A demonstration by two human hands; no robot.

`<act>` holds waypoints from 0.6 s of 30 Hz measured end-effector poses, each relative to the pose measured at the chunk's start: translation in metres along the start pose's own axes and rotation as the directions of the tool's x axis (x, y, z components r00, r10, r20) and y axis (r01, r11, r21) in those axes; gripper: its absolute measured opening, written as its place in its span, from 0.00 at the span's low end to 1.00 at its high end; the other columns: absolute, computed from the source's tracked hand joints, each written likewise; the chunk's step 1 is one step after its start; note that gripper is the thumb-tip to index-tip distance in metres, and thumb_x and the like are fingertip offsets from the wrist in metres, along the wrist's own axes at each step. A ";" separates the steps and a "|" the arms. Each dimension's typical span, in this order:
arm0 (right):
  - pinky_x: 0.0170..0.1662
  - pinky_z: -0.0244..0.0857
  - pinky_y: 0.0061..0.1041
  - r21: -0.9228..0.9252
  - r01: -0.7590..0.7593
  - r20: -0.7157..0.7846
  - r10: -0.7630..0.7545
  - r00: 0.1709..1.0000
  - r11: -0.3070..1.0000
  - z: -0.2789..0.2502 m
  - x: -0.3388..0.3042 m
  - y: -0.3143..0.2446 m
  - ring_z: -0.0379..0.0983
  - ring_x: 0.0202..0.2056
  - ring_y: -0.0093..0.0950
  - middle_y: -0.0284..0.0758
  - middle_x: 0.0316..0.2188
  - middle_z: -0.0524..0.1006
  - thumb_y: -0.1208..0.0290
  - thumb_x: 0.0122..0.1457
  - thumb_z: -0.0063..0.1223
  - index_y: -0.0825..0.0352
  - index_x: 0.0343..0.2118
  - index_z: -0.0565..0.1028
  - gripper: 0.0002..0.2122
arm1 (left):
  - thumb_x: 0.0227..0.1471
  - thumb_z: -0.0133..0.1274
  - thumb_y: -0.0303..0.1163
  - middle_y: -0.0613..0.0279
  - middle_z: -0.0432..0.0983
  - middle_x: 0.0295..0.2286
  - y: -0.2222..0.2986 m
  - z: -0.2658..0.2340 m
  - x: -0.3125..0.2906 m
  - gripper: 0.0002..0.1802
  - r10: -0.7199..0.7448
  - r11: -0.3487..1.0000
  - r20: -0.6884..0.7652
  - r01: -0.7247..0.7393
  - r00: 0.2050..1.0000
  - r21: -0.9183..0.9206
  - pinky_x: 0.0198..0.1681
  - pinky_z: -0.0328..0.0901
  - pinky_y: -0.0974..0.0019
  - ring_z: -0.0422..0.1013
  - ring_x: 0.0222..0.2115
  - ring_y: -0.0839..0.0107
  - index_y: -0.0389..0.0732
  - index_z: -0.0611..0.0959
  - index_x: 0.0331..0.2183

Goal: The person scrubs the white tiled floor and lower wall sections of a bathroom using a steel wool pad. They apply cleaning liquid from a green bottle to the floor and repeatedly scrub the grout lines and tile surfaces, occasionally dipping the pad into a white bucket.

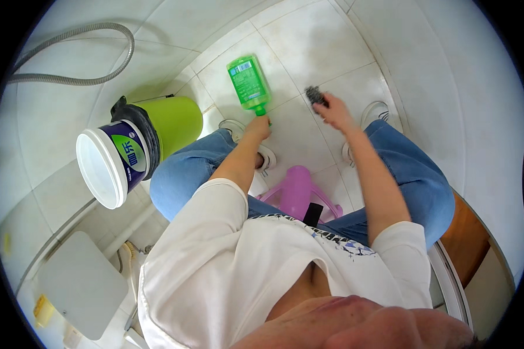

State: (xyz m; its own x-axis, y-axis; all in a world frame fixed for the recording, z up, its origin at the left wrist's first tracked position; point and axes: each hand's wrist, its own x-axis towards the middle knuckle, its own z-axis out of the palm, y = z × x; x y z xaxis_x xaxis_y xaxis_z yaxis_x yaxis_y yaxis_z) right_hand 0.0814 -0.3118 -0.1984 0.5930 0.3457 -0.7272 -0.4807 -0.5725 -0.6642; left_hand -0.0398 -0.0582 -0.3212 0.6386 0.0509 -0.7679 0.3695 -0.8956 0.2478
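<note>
A green plastic bottle with a printed label lies or hangs just above the tiled floor, its capped end pointing toward me. My left hand is closed around that narrow end. To the right, my right hand pinches a dark grey steel wool scrubber between thumb and fingers, slightly blurred. The bottle and the scrubber are apart, with floor tiles between them.
At left stands a lime-green bin lined with a black bag, and a white tub beside it. A metal shower hose curves along the wall. Between my legs is a purple plastic object. Walls rise on both sides of the tiled floor.
</note>
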 end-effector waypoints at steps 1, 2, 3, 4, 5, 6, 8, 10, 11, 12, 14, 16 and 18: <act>0.37 0.66 0.30 -0.072 0.019 -0.033 -0.021 0.999 0.997 -0.020 0.003 -0.003 0.73 0.30 0.33 0.40 0.28 0.76 0.61 0.50 0.54 0.66 0.41 0.72 0.18 | 0.40 0.59 0.40 0.50 0.76 0.34 0.016 -0.004 -0.001 0.21 0.025 1.000 -0.080 -0.026 0.997 -0.017 0.39 0.67 0.56 0.72 0.36 0.53 0.42 0.78 0.38; 0.35 0.66 0.28 -0.259 0.244 -0.127 -0.283 0.951 0.935 -0.042 0.011 0.009 0.73 0.29 0.29 0.38 0.26 0.77 0.62 0.52 0.54 0.67 0.42 0.72 0.17 | 0.40 0.59 0.42 0.49 0.76 0.32 0.034 -0.011 -0.004 0.21 0.052 0.998 -0.158 -0.057 0.986 -0.031 0.37 0.67 0.55 0.73 0.34 0.52 0.42 0.78 0.37; 0.38 0.66 0.29 -0.167 0.227 -0.147 -0.252 0.957 0.960 -0.059 -0.007 -0.018 0.73 0.33 0.31 0.40 0.30 0.77 0.63 0.52 0.54 0.68 0.42 0.72 0.17 | 0.41 0.58 0.42 0.49 0.76 0.31 0.048 -0.020 -0.011 0.20 0.019 0.997 -0.214 -0.036 0.977 -0.075 0.37 0.67 0.55 0.73 0.34 0.52 0.42 0.78 0.36; 0.38 0.65 0.29 -0.274 0.241 -0.174 -0.294 0.940 0.931 -0.081 -0.015 -0.026 0.73 0.34 0.32 0.41 0.31 0.76 0.63 0.53 0.53 0.69 0.42 0.71 0.17 | 0.42 0.58 0.43 0.50 0.76 0.31 0.071 -0.036 -0.018 0.19 0.002 0.993 -0.264 -0.034 0.964 -0.115 0.36 0.67 0.55 0.72 0.34 0.52 0.42 0.78 0.34; 0.37 0.65 0.29 -0.281 0.239 -0.177 -0.295 0.939 0.929 -0.099 -0.033 -0.045 0.72 0.32 0.32 0.40 0.30 0.76 0.63 0.53 0.53 0.69 0.44 0.71 0.18 | 0.43 0.57 0.44 0.50 0.76 0.31 0.089 -0.052 -0.026 0.18 -0.024 0.987 -0.313 -0.027 0.949 -0.159 0.36 0.67 0.55 0.72 0.35 0.52 0.42 0.78 0.33; 0.33 0.64 0.26 -0.349 0.277 -0.200 -0.360 0.911 0.895 -0.113 -0.051 -0.062 0.70 0.29 0.27 0.36 0.29 0.76 0.63 0.53 0.54 0.69 0.45 0.70 0.19 | 0.43 0.57 0.43 0.52 0.77 0.31 0.100 -0.067 -0.031 0.16 -0.043 0.976 -0.405 -0.048 0.913 -0.211 0.36 0.67 0.55 0.73 0.34 0.53 0.43 0.78 0.32; 0.30 0.63 0.20 -0.213 0.283 -0.207 -0.327 0.922 0.935 -0.126 -0.104 -0.098 0.66 0.28 0.19 0.30 0.28 0.74 0.64 0.55 0.53 0.69 0.47 0.70 0.19 | 0.43 0.57 0.46 0.54 0.77 0.31 0.117 -0.110 -0.034 0.17 -0.093 0.945 -0.527 -0.092 0.845 -0.314 0.36 0.67 0.55 0.73 0.33 0.55 0.44 0.79 0.31; 0.29 0.62 0.18 -0.134 0.329 -0.261 -0.353 0.898 0.935 -0.128 -0.143 -0.103 0.65 0.28 0.16 0.28 0.28 0.73 0.66 0.56 0.53 0.69 0.47 0.70 0.18 | 0.44 0.55 0.51 0.52 0.78 0.30 0.117 -0.156 -0.032 0.21 -0.130 0.916 -0.621 -0.146 0.773 -0.374 0.36 0.67 0.57 0.74 0.32 0.55 0.43 0.80 0.33; 0.29 0.62 0.18 -0.070 0.354 -0.273 -0.360 0.892 0.932 -0.129 -0.159 -0.100 0.65 0.29 0.16 0.28 0.28 0.73 0.67 0.56 0.52 0.69 0.47 0.70 0.17 | 0.45 0.53 0.54 0.51 0.78 0.30 0.111 -0.175 -0.028 0.24 -0.142 0.906 -0.675 -0.179 0.724 -0.383 0.36 0.67 0.58 0.74 0.32 0.55 0.42 0.81 0.34; 0.29 0.62 0.17 -0.003 0.380 -0.288 -0.365 0.885 0.925 -0.129 -0.169 -0.097 0.65 0.29 0.16 0.28 0.28 0.73 0.68 0.56 0.52 0.69 0.47 0.70 0.17 | 0.46 0.52 0.54 0.50 0.78 0.29 0.107 -0.194 -0.026 0.25 -0.167 0.855 -0.639 -0.212 0.751 -0.473 0.37 0.67 0.58 0.73 0.33 0.56 0.41 0.81 0.34; 0.31 0.63 0.18 -0.063 0.286 -0.322 -0.291 0.901 0.956 -0.117 -0.177 -0.095 0.66 0.29 0.16 0.28 0.29 0.73 0.69 0.56 0.53 0.69 0.48 0.70 0.17 | 0.47 0.51 0.54 0.50 0.78 0.28 0.094 -0.213 -0.013 0.27 -0.193 0.782 -0.598 -0.246 0.778 -0.573 0.37 0.66 0.60 0.73 0.32 0.57 0.38 0.82 0.34; 0.33 0.63 0.19 -0.126 0.291 -0.324 -0.317 0.892 0.948 -0.108 -0.173 -0.096 0.67 0.30 0.18 0.30 0.30 0.74 0.70 0.56 0.53 0.70 0.48 0.69 0.18 | 0.46 0.52 0.54 0.50 0.78 0.26 0.086 -0.218 0.006 0.29 -0.194 0.754 -0.592 -0.267 0.783 -0.601 0.36 0.66 0.61 0.73 0.30 0.60 0.34 0.82 0.31; 0.35 0.63 0.22 -0.200 0.391 -0.283 -0.435 0.855 0.898 -0.104 -0.162 -0.094 0.69 0.32 0.22 0.34 0.32 0.75 0.70 0.56 0.52 0.71 0.48 0.69 0.18 | 0.51 0.45 0.53 0.51 0.77 0.26 0.096 -0.213 0.011 0.27 -0.197 0.847 -0.690 -0.234 0.697 -0.478 0.35 0.65 0.58 0.73 0.30 0.57 0.36 0.82 0.30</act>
State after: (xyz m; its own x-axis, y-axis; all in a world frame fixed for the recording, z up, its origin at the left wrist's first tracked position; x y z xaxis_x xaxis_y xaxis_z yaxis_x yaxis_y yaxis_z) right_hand 0.0978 -0.3916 0.0000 0.8990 0.3337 -0.2836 -0.0708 -0.5284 -0.8461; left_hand 0.1465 -0.0494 -0.1806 0.8379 0.5166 -0.1762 0.4861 -0.5592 0.6716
